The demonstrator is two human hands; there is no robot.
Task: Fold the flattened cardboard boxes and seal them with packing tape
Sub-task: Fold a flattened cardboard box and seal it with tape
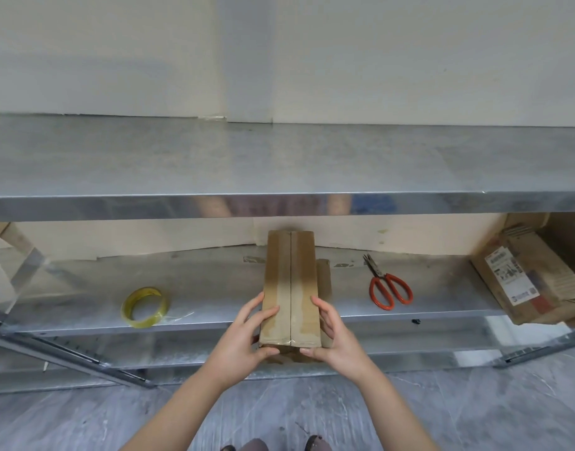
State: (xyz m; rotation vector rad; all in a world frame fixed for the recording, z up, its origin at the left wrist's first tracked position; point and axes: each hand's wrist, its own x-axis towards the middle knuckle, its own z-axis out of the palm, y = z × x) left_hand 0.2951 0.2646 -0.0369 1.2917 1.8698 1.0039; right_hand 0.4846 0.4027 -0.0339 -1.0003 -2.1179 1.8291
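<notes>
A folded brown cardboard box lies lengthwise on the lower metal shelf, its top seam covered by clear packing tape. My left hand grips its near left corner, fingers on top and thumb under the near end. My right hand grips the near right corner the same way. A roll of yellowish packing tape lies flat on the shelf to the left, with a loose strand trailing right. Red-handled scissors lie to the right of the box.
An upper metal shelf overhangs the box's far end. A stack of flattened cardboard boxes with a printed label leans at the far right of the lower shelf. Another cardboard piece lies just behind the box. Grey marbled floor lies below.
</notes>
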